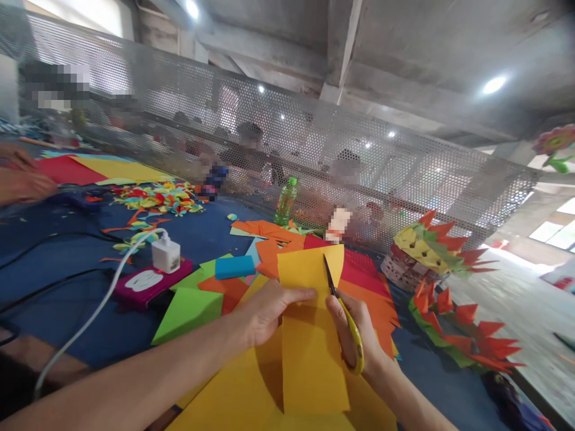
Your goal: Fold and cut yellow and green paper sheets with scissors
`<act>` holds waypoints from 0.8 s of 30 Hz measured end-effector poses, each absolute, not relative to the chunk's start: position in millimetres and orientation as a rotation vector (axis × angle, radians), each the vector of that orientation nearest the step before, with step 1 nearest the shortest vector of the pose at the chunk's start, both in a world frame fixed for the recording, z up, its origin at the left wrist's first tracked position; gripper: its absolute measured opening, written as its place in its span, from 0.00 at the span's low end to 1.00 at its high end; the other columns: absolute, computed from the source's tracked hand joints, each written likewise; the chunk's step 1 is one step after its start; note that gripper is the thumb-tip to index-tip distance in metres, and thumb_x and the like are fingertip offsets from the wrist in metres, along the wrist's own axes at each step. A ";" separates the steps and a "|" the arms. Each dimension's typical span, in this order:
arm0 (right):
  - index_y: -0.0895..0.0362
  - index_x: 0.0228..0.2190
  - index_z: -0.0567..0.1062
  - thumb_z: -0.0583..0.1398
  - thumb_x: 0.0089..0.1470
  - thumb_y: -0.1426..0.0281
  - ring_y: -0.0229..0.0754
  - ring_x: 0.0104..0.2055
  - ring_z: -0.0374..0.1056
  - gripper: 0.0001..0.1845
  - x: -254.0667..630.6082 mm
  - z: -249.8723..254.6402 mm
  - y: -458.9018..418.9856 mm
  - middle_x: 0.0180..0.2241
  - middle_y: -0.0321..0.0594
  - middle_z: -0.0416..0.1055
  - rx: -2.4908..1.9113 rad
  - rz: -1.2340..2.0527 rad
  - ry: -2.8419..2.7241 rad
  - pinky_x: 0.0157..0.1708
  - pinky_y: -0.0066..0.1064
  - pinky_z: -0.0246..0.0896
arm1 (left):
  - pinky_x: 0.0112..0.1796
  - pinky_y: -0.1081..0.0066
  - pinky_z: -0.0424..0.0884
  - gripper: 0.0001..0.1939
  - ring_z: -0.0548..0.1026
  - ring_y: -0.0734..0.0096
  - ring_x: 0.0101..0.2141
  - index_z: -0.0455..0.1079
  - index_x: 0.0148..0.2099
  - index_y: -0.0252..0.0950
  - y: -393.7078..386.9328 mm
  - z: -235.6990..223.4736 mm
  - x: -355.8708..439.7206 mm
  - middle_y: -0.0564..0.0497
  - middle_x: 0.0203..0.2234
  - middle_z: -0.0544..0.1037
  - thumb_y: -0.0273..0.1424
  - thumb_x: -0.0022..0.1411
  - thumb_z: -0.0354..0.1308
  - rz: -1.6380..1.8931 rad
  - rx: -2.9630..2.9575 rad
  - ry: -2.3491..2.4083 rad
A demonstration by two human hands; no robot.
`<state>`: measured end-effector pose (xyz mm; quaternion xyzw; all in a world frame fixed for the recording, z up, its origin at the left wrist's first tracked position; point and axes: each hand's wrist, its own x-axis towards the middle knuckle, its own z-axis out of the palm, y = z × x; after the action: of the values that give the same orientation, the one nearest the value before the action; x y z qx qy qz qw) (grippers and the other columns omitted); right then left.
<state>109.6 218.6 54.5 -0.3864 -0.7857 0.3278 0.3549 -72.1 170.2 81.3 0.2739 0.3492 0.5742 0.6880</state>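
The left hand (269, 308) pinches the yellow paper (314, 353) in the near centre; the right hand (370, 342) holds the scissors (331, 278), blade over the paper's far right part. At far left, many pieces (157, 197) seem already cut. This paper looks mostly whole; cut depth I cannot tell.

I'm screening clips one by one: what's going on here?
The person's left hand holds a yellow sheet, while the right hand holds scissors, their blades over its upper right part; I can't tell whether they are cutting. Loose coloured sheets lie around on the blue table, and two rings with orange spikes sit to the right.
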 end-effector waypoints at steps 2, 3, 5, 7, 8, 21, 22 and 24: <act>0.58 0.29 0.67 0.53 0.62 0.46 0.34 0.26 0.46 0.27 109.2 54.8 218.7 0.24 0.31 0.50 -0.992 0.849 -2.030 0.22 0.28 0.41 | 0.41 0.59 0.75 0.25 0.81 0.54 0.37 0.79 0.47 0.32 170.5 80.7 -72.6 0.43 0.39 0.85 0.28 0.43 0.75 1.280 0.612 0.789; 0.58 0.29 0.68 0.53 0.61 0.46 0.34 0.26 0.46 0.27 109.0 55.5 218.7 0.24 0.31 0.51 -0.987 0.849 -2.034 0.23 0.28 0.42 | 0.42 0.59 0.75 0.25 0.81 0.54 0.37 0.79 0.47 0.32 170.6 80.4 -72.7 0.43 0.39 0.85 0.28 0.43 0.75 1.279 0.615 0.793; 0.58 0.29 0.68 0.53 0.61 0.46 0.35 0.26 0.48 0.28 108.5 57.2 218.2 0.24 0.32 0.53 -0.975 0.847 -2.046 0.23 0.28 0.43 | 0.42 0.58 0.75 0.26 0.81 0.53 0.38 0.79 0.47 0.33 170.7 80.0 -72.8 0.43 0.39 0.85 0.29 0.43 0.75 1.281 0.623 0.794; 0.58 0.28 0.68 0.54 0.60 0.45 0.35 0.26 0.48 0.28 108.2 59.3 217.3 0.24 0.32 0.54 -0.967 0.837 -2.055 0.23 0.28 0.43 | 0.42 0.58 0.76 0.26 0.81 0.52 0.38 0.79 0.47 0.33 170.9 79.7 -72.6 0.43 0.40 0.85 0.29 0.43 0.75 1.275 0.626 0.792; 0.58 0.27 0.67 0.55 0.59 0.45 0.35 0.26 0.48 0.28 108.1 60.2 216.8 0.24 0.31 0.53 -0.966 0.831 -2.058 0.23 0.27 0.43 | 0.41 0.58 0.76 0.26 0.81 0.52 0.38 0.79 0.47 0.33 171.0 79.6 -72.5 0.43 0.40 0.85 0.29 0.43 0.75 1.269 0.624 0.792; 0.58 0.28 0.68 0.52 0.60 0.44 0.34 0.25 0.47 0.29 107.9 65.5 215.0 0.23 0.30 0.52 -0.972 0.727 -2.099 0.23 0.28 0.43 | 0.43 0.58 0.74 0.27 0.81 0.49 0.41 0.79 0.46 0.33 169.4 79.1 -71.4 0.42 0.40 0.85 0.30 0.41 0.76 1.241 0.650 0.786; 0.58 0.28 0.68 0.53 0.60 0.44 0.34 0.25 0.47 0.29 108.2 65.2 215.1 0.23 0.30 0.52 -0.968 0.734 -2.098 0.23 0.28 0.43 | 0.43 0.58 0.74 0.27 0.81 0.50 0.40 0.79 0.46 0.34 169.3 79.0 -71.0 0.42 0.39 0.85 0.30 0.41 0.76 1.240 0.647 0.788; 0.58 0.28 0.67 0.53 0.61 0.45 0.34 0.26 0.48 0.28 108.8 64.1 215.4 0.23 0.30 0.53 -0.961 0.757 -2.094 0.23 0.28 0.43 | 0.42 0.58 0.74 0.26 0.81 0.51 0.38 0.79 0.46 0.34 168.9 79.0 -70.3 0.43 0.38 0.85 0.31 0.40 0.76 1.235 0.645 0.788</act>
<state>108.8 215.4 64.1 -0.3710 -0.8086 0.2922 0.3508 -70.3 168.9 79.0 0.2890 0.3532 0.5536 0.6966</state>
